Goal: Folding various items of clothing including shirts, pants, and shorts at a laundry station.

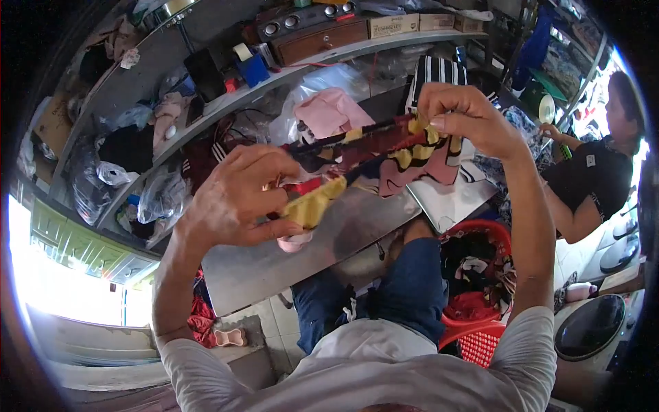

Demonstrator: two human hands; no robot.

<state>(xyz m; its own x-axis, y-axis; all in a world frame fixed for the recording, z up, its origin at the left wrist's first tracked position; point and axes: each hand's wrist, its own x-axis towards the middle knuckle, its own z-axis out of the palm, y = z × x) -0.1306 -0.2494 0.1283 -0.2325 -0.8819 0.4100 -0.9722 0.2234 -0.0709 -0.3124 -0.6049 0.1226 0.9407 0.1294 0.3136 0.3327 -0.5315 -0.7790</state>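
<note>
A patterned cloth (368, 147) in maroon, yellow, pink and black is stretched in the air above a metal tabletop (247, 278). My left hand (247, 195) pinches one end, where a yellow part hangs by the thumb. The other end is gripped between thumb and fingers of my right hand (463, 116), which is raised higher and farther off. Pink and black folds dangle below the right hand. Behind the cloth lies a pink fabric piece (329, 110), partly covered. Beyond my right hand is a black-and-white striped fabric (440, 72). I cannot tell what kind of garment I hold.
A curved-looking shelf (329, 54) bears a wooden drawer box (323, 41), a speaker (288, 23) and cartons (394, 26). At right, a red plastic basket (502, 234) holds clothes, beside a silver panel (453, 201). Another person (592, 170) is at far right. Plastic bags (165, 198) crowd the left.
</note>
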